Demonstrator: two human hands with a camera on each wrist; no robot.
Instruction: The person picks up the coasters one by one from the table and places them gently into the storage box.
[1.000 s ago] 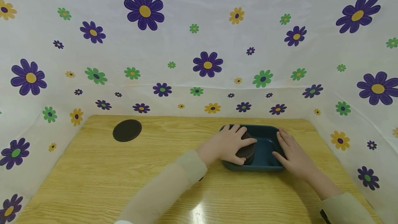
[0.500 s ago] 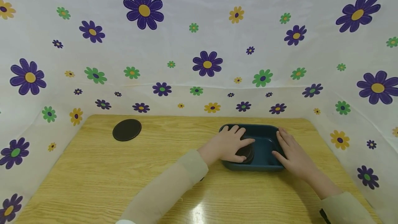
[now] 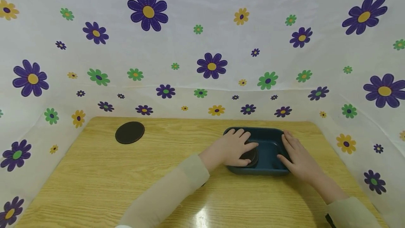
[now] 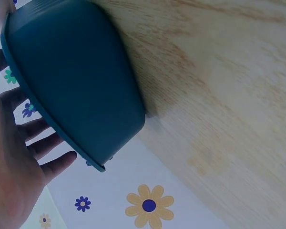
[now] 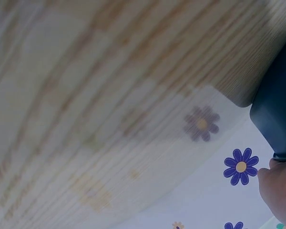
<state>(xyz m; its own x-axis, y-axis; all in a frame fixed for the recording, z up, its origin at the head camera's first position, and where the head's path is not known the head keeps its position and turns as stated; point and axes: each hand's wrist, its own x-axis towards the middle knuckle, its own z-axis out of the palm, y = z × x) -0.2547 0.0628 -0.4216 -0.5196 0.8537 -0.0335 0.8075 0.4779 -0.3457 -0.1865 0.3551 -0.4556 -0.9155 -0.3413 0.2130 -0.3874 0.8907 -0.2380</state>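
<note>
Inside the left part of a dark blue rectangular basin are black round discs, which look like coasters; how many cannot be told. My left hand lies over them with fingers spread, partly hiding them. Its thumb and index finger touch the top disc near its edge. In the left wrist view my left hand's fingers reach over the rim of the basin. My right hand rests on the basin's right rim, fingers fairly straight and thumb over the inside. In the right wrist view only part of that hand shows.
A similar black disc lies flat on the wooden table at the far left. A white cloth with printed flowers hangs behind the table and along both sides.
The black disc under my left hand was tilted and raised; it now lies lower and flatter in the basin. The left hand has settled slightly. The right hand keeps its place.
</note>
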